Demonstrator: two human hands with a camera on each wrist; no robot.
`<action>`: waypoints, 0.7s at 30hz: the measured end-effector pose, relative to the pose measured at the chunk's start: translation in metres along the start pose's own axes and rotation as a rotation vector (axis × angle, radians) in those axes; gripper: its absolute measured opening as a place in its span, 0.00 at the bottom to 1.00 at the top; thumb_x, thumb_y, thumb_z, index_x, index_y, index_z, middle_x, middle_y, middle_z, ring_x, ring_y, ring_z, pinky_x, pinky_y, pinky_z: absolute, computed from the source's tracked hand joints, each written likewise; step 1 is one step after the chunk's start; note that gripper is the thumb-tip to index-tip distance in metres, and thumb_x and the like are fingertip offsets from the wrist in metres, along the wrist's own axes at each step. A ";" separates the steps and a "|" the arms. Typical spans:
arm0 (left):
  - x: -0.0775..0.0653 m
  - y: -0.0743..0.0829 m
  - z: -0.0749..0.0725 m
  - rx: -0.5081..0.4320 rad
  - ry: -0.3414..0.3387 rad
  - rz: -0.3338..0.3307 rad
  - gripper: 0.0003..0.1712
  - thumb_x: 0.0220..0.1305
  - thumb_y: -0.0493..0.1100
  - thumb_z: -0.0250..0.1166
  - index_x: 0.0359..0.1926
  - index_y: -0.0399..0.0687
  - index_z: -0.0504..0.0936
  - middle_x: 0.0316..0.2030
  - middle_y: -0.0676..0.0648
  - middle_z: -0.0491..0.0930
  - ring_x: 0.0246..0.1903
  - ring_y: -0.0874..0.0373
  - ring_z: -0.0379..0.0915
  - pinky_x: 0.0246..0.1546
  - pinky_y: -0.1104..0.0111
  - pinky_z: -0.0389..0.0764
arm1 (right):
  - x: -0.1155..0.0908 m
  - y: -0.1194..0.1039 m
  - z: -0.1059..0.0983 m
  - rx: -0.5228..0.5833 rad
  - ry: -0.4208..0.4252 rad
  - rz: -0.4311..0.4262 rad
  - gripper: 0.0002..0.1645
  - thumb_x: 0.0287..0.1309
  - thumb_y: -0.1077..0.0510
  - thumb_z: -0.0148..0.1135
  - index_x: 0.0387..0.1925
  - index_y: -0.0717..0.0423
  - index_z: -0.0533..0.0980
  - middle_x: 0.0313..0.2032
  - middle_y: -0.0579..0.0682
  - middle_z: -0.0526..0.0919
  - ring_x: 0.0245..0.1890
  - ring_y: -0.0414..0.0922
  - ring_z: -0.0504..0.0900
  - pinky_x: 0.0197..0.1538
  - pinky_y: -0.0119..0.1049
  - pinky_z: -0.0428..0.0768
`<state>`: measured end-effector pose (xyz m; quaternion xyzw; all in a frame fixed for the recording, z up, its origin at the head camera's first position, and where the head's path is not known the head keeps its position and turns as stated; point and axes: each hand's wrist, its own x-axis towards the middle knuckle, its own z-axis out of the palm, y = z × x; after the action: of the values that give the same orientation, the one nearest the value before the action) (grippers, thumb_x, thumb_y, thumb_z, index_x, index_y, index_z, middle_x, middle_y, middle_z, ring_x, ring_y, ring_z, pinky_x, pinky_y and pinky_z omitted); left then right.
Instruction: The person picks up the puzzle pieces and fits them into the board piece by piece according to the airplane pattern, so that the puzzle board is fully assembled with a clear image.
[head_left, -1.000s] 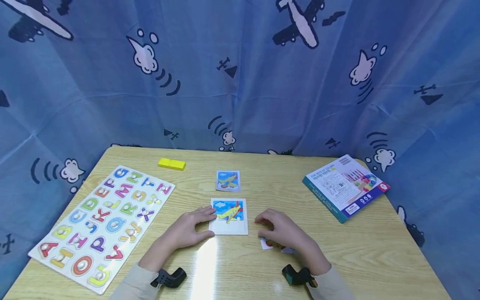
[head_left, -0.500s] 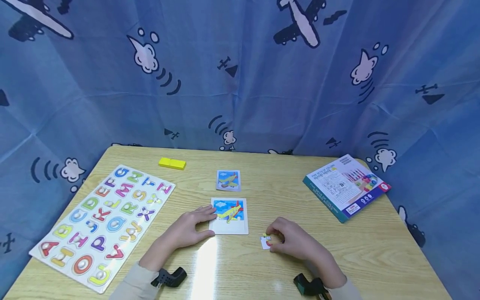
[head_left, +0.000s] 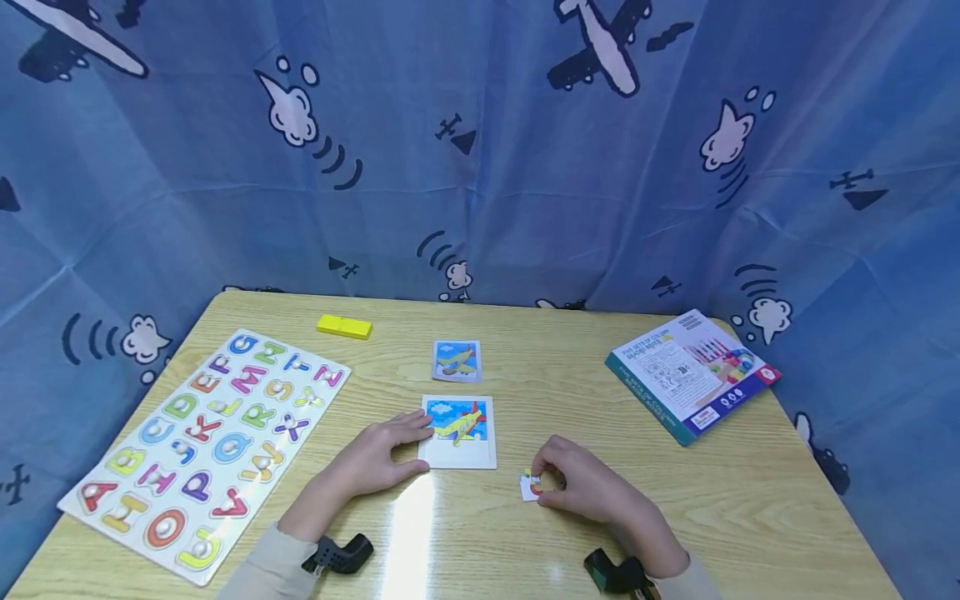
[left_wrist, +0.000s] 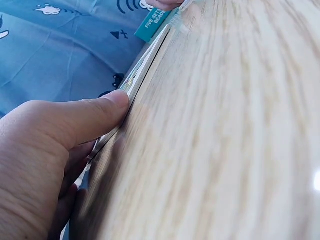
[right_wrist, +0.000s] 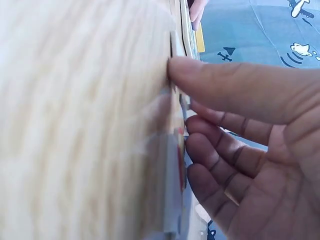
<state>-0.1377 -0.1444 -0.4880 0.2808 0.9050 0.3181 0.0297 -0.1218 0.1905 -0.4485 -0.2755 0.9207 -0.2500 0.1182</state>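
My left hand rests at the left edge of a small white-bordered puzzle board, its fingertips on the upper left and its thumb by the lower left corner. A yellow airplane on blue sky fills the board's upper part; a white strip lies below. To the right, my right hand pinches a small white puzzle piece with red and yellow marks, between thumb and fingers close to the table. The right wrist view shows the thumb low at the tabletop and curled fingers over thin pieces.
A matching airplane picture card lies behind the board. On the left is a large alphabet peg board, with a yellow block at the back. A boxed bead set sits at the back right, before a blue curtain.
My right hand has moved right and slightly toward me, away from the board. The piece at its fingertips has turned a little. My left hand has stayed in place.
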 end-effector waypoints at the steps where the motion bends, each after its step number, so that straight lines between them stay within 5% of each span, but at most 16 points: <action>1: 0.000 0.000 0.000 -0.001 0.000 -0.001 0.31 0.57 0.55 0.67 0.60 0.48 0.77 0.65 0.51 0.69 0.67 0.52 0.61 0.67 0.56 0.65 | 0.000 0.000 0.000 0.005 0.008 -0.002 0.13 0.47 0.57 0.72 0.34 0.48 0.75 0.35 0.39 0.73 0.35 0.36 0.69 0.39 0.31 0.74; 21: 0.000 0.000 0.000 0.002 -0.006 -0.011 0.31 0.58 0.55 0.67 0.60 0.49 0.76 0.65 0.52 0.69 0.67 0.53 0.60 0.67 0.57 0.65 | 0.003 -0.001 0.000 0.300 0.083 -0.005 0.13 0.54 0.59 0.68 0.42 0.55 0.79 0.36 0.44 0.83 0.35 0.34 0.79 0.41 0.32 0.83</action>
<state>-0.1377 -0.1441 -0.4879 0.2769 0.9067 0.3162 0.0338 -0.1237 0.1878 -0.4483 -0.2462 0.8765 -0.3961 0.1191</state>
